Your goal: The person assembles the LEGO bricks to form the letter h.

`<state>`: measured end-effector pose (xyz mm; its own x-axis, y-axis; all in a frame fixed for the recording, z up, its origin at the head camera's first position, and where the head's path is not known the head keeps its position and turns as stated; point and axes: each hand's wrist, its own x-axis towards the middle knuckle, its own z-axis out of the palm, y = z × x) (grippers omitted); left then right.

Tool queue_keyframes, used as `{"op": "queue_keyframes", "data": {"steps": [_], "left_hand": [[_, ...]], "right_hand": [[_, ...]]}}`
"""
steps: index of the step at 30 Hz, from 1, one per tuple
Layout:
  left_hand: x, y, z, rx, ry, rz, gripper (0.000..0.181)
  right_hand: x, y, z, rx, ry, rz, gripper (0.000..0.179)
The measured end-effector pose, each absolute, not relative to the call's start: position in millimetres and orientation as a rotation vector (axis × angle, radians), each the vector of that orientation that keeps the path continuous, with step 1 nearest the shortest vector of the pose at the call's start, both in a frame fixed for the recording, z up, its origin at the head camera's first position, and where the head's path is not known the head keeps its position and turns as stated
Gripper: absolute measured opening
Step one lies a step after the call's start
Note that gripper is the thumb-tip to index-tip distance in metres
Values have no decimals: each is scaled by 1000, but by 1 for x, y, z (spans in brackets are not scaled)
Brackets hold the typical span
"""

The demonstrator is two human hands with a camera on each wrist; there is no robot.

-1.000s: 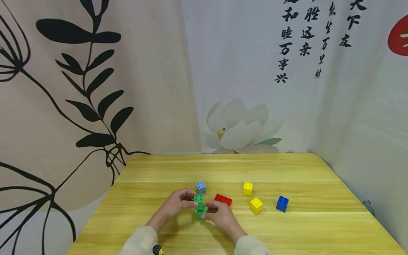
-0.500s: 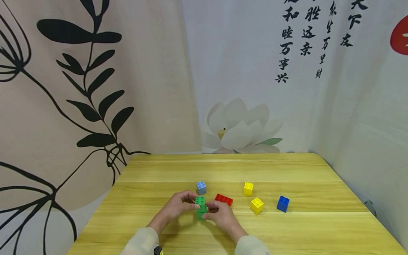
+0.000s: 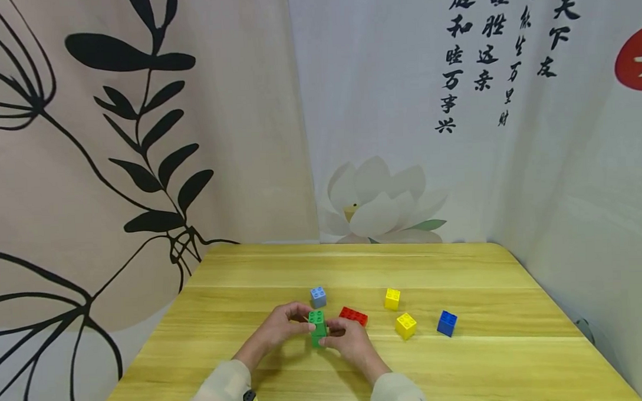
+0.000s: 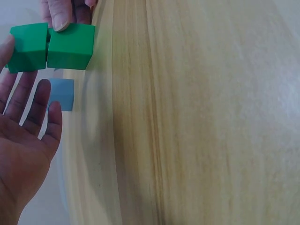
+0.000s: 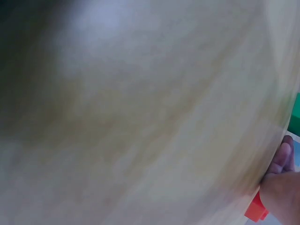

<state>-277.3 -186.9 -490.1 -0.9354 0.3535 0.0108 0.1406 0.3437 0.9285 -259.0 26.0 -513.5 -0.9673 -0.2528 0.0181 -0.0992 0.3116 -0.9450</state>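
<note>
In the head view two green toy bricks stand one on top of the other, lined up. My left hand [image 3: 284,327] pinches the upper green brick [image 3: 318,325] between thumb and fingers. The lower green brick [image 3: 316,341] is pinched by my right hand [image 3: 351,339]. Seen from the left wrist, a thin dark gap shows between the upper brick [image 4: 29,48] and the lower brick [image 4: 70,48]. The other fingers of the left hand [image 4: 23,150] spread below the bricks. Only an edge of green brick [image 5: 295,117] enters the right wrist view.
Just behind the hands sits a light blue brick [image 3: 318,297], and a red brick [image 3: 354,316] lies beyond the right hand. Two yellow bricks [image 3: 392,299] and a dark blue brick [image 3: 447,323] are farther right on the wooden table [image 3: 465,372]. A curtain [image 3: 255,138] hangs behind.
The upper green brick has shifted slightly right and come down onto the lower one, from an offset to a lined-up stack. Both hands keep their grips. The head view has tilted slightly.
</note>
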Motion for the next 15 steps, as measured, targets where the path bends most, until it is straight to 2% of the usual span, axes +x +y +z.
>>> {"op": "queue_keyframes", "data": {"steps": [15], "left_hand": [[-279,-183,-487,491,2465,1582,30]], "right_hand": [[-257,28,-513,-392,2442,-1760,36]]}}
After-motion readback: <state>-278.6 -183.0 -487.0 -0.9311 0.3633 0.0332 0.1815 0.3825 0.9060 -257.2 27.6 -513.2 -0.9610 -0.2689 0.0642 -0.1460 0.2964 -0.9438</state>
